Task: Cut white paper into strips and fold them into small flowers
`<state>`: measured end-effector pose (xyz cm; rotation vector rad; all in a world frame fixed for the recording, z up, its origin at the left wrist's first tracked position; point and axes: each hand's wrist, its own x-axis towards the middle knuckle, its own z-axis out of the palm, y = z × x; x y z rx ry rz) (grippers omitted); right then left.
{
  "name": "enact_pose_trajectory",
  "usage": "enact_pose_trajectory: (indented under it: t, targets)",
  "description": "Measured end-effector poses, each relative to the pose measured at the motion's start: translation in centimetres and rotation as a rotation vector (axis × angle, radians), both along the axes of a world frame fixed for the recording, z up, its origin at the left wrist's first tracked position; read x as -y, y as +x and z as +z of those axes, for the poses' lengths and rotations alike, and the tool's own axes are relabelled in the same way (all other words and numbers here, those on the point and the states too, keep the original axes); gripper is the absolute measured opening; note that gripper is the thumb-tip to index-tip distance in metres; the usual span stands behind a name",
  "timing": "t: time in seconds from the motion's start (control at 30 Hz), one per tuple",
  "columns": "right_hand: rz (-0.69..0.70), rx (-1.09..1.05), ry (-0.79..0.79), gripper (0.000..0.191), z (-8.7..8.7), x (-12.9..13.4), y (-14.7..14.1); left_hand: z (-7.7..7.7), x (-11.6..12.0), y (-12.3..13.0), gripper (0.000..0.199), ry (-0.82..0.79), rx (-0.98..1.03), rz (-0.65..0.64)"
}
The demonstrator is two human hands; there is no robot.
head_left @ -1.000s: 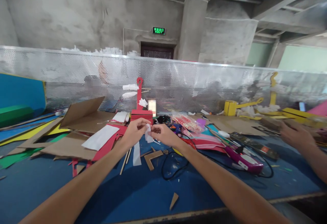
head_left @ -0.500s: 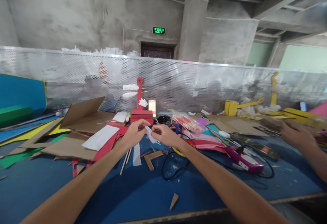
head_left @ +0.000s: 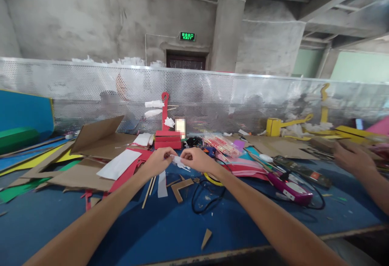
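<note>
Between my two hands is a small piece of white paper (head_left: pixel 176 160), partly hidden by fingers. My left hand (head_left: pixel 160 160) pinches its left end, and my right hand (head_left: pixel 196 161) pinches the right end. Just behind them sits a red box (head_left: pixel 167 139) with a red hooked upright (head_left: pixel 165 112) that bears white paper tufts. Below my left hand lie a white paper strip (head_left: pixel 162 184) and thin wooden sticks (head_left: pixel 148 193). An L-shaped cardboard piece (head_left: pixel 181 189) rests on the blue table nearby.
Cardboard sheets (head_left: pixel 88 173) and a white sheet (head_left: pixel 120 164) lie to the left. At right are a bag of sticks (head_left: pixel 223 145), a purple power strip (head_left: pixel 290 190) with a black cable (head_left: pixel 209 210), and another person's hand (head_left: pixel 354 158). A perforated metal screen (head_left: pixel 212 100) stands behind.
The white paper between my fingers has gone from hanging down to lying more level, bunched between the fingertips. My hands stay in nearly the same place.
</note>
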<state>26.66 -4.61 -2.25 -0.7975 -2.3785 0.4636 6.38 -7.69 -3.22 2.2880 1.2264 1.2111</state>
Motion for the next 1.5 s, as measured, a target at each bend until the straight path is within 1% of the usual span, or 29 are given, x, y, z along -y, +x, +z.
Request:
enact_pose_trajectory:
  t: [0.1, 0.23, 0.3, 0.37, 0.43, 0.5, 0.57, 0.6, 0.67, 0.73, 0.8, 0.87, 0.93, 1.13, 1.37, 1.43, 1.5]
  targets:
    - [-0.008, -0.016, 0.007, 0.015, 0.1, -0.1, 0.1, 0.0, 0.0, -0.1, 0.020, -0.002, -0.010, 0.001]
    - [0.010, 0.014, -0.001, 0.022, 0.0, -0.1, -0.1, 0.2, 0.6, 0.1, 0.021, -0.009, -0.067, -0.049]
    - [0.017, 0.022, 0.003, 0.024, -0.1, 0.0, -0.1, 0.2, 0.8, 0.2, 0.021, -0.016, -0.107, -0.042]
    - [0.019, 0.016, -0.001, 0.022, 0.0, 0.2, -0.2, 0.1, 0.8, 0.3, 0.022, -0.019, -0.119, -0.021]
    - [0.025, -0.006, -0.008, 0.019, 0.1, 0.6, -0.1, -0.1, 0.6, 0.2, 0.023, -0.032, -0.092, -0.022]
    - [0.044, -0.012, 0.019, 0.027, 0.4, 1.0, -0.2, -0.2, 0.2, 0.2, 0.024, -0.076, -0.036, -0.042]
    - [0.064, 0.027, 0.095, 0.037, 0.6, 1.4, -0.3, -0.3, 0.0, 0.2, 0.026, -0.144, 0.033, -0.067]
    - [0.069, 0.055, 0.147, 0.038, 0.7, 1.6, -0.4, -0.4, 0.0, 0.2, 0.027, -0.178, 0.064, -0.078]
    - [0.070, 0.094, 0.243, 0.031, 0.7, 1.6, -0.5, -0.3, 0.0, 0.2, 0.029, -0.240, 0.112, -0.099]
    - [0.073, 0.104, 0.313, 0.020, 0.6, 1.4, -0.6, -0.2, 0.1, 0.3, 0.028, -0.303, 0.146, -0.116]
    - [0.076, 0.104, 0.350, 0.009, 0.6, 1.0, -0.6, -0.1, 0.2, 0.3, 0.026, -0.359, 0.178, -0.126]
    - [0.075, 0.102, 0.366, 0.005, 0.6, 0.7, -0.5, 0.0, 0.3, 0.4, 0.026, -0.399, 0.201, -0.128]
    - [0.068, 0.094, 0.366, 0.007, 0.6, 0.5, -0.4, 0.1, 0.4, 0.4, 0.026, -0.421, 0.217, -0.127]
    - [0.027, 0.058, 0.305, 0.013, 0.6, 0.4, -0.3, 0.1, 0.4, 0.5, 0.028, -0.447, 0.241, -0.110]
    - [0.003, -0.010, 0.378, 0.012, 0.3, -0.2, -0.3, 0.4, 0.8, 0.6, 0.028, -0.474, 0.259, -0.109]
    - [0.007, -0.049, 0.361, 0.012, 0.2, -0.2, -0.3, 0.6, 1.0, 0.7, 0.028, -0.473, 0.272, -0.106]
    - [0.011, -0.098, 0.298, 0.012, 0.2, -0.1, -0.3, 0.7, 1.1, 0.7, 0.027, -0.470, 0.278, -0.105]
